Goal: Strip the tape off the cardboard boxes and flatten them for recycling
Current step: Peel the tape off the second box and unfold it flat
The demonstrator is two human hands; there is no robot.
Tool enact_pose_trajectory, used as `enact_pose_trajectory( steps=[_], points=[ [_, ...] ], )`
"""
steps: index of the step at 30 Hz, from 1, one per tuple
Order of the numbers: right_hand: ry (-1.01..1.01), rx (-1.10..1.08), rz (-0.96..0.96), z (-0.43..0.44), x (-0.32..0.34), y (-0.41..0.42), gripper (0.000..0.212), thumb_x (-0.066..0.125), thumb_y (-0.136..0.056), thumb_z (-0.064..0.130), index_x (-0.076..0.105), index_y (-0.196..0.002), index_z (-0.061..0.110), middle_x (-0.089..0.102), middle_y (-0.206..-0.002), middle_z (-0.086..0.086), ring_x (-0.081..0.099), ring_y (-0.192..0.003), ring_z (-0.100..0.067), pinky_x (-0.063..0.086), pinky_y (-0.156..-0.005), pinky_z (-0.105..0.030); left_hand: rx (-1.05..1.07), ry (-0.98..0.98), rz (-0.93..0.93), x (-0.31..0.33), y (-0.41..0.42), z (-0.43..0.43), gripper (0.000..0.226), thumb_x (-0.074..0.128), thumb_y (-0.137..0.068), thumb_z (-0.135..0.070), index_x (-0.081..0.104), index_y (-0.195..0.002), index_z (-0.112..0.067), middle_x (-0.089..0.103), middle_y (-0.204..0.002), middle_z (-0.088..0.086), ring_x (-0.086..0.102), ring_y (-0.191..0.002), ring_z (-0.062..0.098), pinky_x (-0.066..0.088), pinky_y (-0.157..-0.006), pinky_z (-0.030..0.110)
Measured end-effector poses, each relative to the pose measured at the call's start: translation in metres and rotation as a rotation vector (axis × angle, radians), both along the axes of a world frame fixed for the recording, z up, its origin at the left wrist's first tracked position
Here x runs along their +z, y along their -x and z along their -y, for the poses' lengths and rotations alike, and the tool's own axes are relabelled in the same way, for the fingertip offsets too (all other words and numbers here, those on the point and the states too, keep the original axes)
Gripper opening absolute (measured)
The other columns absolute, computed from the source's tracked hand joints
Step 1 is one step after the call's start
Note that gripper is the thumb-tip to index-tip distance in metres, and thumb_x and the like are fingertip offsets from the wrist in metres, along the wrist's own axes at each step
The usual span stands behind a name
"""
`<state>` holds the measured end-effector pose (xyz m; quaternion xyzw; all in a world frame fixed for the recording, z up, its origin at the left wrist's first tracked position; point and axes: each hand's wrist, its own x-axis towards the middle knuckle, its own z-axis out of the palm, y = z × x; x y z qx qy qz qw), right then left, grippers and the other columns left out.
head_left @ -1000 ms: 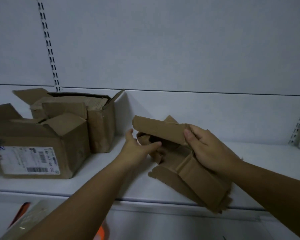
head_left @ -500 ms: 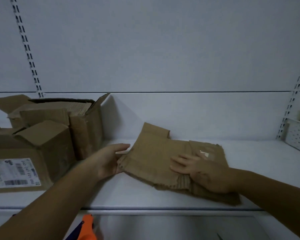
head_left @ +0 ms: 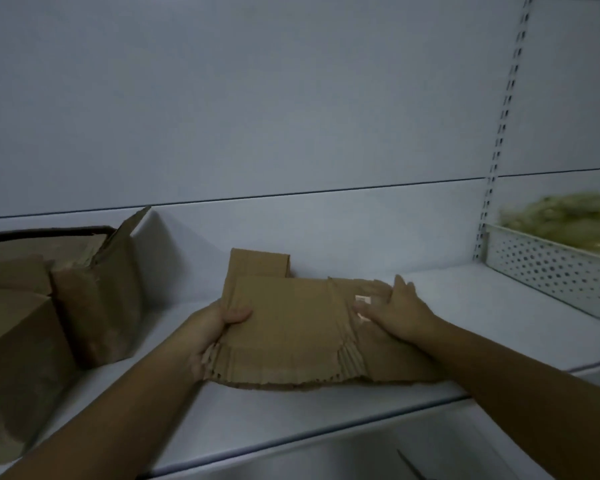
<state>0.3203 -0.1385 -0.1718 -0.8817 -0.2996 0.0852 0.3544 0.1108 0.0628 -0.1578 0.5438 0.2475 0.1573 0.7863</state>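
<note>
**Flattened box pinned to the shelf**

Lying flat on the white shelf near its front lip, ragged torn edge toward the camera, one short flap jutting out at the back toward the wall; held between both hands. Gripped at its left edge by the left hand, thumb curled over the top face, the other fingers hidden beneath the board. Pressed down on its right part by the right hand, palm flat and fingers straight and spread, holding nothing; just beside those fingertips, a small pale patch on the board, too blurred to tell whether tape or label. To the left, well apart from the flattened piece, standing unflattened: a rear box with its flaps up and a front box touching it, cut off by the frame. At far right, on the neighbouring shelf, a white perforated tray with blurred greenish contents; beside it, a slotted upright running up the wall.
</note>
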Motion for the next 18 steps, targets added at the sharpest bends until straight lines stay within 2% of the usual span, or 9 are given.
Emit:
enact_pose_trajectory(
  steps=[1, 3, 4, 7, 9, 11, 15, 16, 18],
  points=[
    [-0.073, 0.026, -0.100, 0.003, 0.001, -0.004, 0.096, 0.065, -0.075, 0.059, 0.022, -0.146, 0.011, 0.022, -0.154, -0.009, 0.029, -0.137, -0.024, 0.029, -0.111, -0.038, 0.026, -0.033, 0.021, 0.002, -0.004, -0.001, 0.061, 0.069, -0.068, -0.012, 0.053, -0.127, -0.006, 0.065, -0.115, 0.022, 0.065, -0.100, 0.041, 0.054, -0.081, 0.051],
    [-0.247, 0.075, -0.205, 0.013, 0.008, -0.006, 0.061, 0.071, -0.074, 0.049, 0.050, -0.125, 0.022, 0.052, -0.133, 0.000, 0.055, -0.109, -0.010, 0.047, -0.088, -0.025, 0.075, -0.082, 0.065, 0.006, -0.012, -0.002, 0.066, 0.070, -0.065, -0.014, 0.051, -0.128, -0.006, 0.064, -0.116, 0.021, 0.065, -0.099, 0.040, 0.053, -0.082, 0.049],
    [-0.311, 0.074, -0.231, 0.020, 0.012, -0.006, 0.048, 0.073, -0.074, 0.044, 0.056, -0.116, 0.026, 0.060, -0.123, 0.002, 0.059, -0.099, -0.006, 0.048, -0.080, -0.021, 0.085, -0.093, 0.080, 0.009, -0.016, -0.001, 0.067, 0.070, -0.066, -0.016, 0.051, -0.128, -0.007, 0.063, -0.118, 0.021, 0.064, -0.100, 0.039, 0.052, -0.081, 0.048],
    [-0.452, 0.015, -0.327, 0.047, 0.029, -0.010, 0.038, 0.077, -0.073, 0.034, 0.063, -0.106, 0.023, 0.067, -0.108, 0.001, 0.065, -0.092, -0.012, 0.054, -0.077, -0.027, 0.076, -0.155, 0.077, 0.022, -0.029, 0.011, 0.057, 0.064, -0.079, -0.015, 0.046, -0.133, -0.007, 0.058, -0.125, 0.021, 0.063, -0.099, 0.036, 0.052, -0.073, 0.040],
    [-0.498, -0.028, -0.358, 0.076, 0.044, -0.013, 0.031, 0.078, -0.073, 0.027, 0.063, -0.098, 0.020, 0.069, -0.100, -0.002, 0.067, -0.083, -0.014, 0.055, -0.064, -0.024, 0.052, -0.219, 0.068, 0.030, -0.038, 0.028, 0.048, 0.055, -0.088, -0.012, 0.044, -0.134, -0.002, 0.058, -0.123, 0.021, 0.062, -0.093, 0.033, 0.052, -0.066, 0.037],
    [-0.535, -0.074, -0.359, 0.111, 0.060, -0.018, 0.035, 0.079, -0.072, 0.023, 0.055, -0.098, 0.016, 0.066, -0.100, -0.005, 0.066, -0.083, -0.017, 0.055, -0.063, -0.027, 0.011, -0.243, 0.070, 0.039, -0.050, 0.052, 0.038, 0.050, -0.091, -0.010, 0.048, -0.128, 0.000, 0.064, -0.107, 0.017, 0.065, -0.082, 0.030, 0.057, -0.054, 0.032],
    [-0.659, -0.184, -0.351, 0.205, 0.083, -0.029, 0.065, 0.080, -0.071, 0.021, 0.037, -0.120, 0.017, 0.061, -0.095, -0.001, 0.066, -0.079, -0.017, 0.053, -0.054, -0.027, -0.093, -0.279, 0.127, 0.061, -0.088, 0.125, 0.011, 0.046, -0.094, -0.009, 0.056, -0.097, -0.012, 0.072, -0.069, 0.004, 0.069, -0.052, 0.017, 0.051, -0.037, 0.024],
    [-0.687, -0.220, -0.345, 0.234, 0.085, -0.033, 0.070, 0.080, -0.071, 0.021, 0.036, -0.124, 0.019, 0.061, -0.097, -0.001, 0.066, -0.078, -0.016, 0.052, -0.051, -0.026, -0.137, -0.277, 0.147, 0.065, -0.102, 0.150, 0.012, 0.044, -0.095, -0.009, 0.056, -0.095, -0.012, 0.073, -0.065, 0.003, 0.069, -0.051, 0.016, 0.051, -0.037, 0.024],
    [-0.696, -0.308, -0.296, 0.298, 0.088, -0.038, 0.078, 0.079, -0.072, 0.025, 0.031, -0.134, 0.020, 0.059, -0.111, -0.003, 0.064, -0.080, -0.016, 0.051, -0.051, -0.025, -0.221, -0.263, 0.165, 0.070, -0.131, 0.205, 0.017, 0.043, -0.095, -0.008, 0.056, -0.105, -0.009, 0.072, -0.075, 0.007, 0.070, -0.058, 0.022, 0.054, -0.040, 0.026]
  ],
)
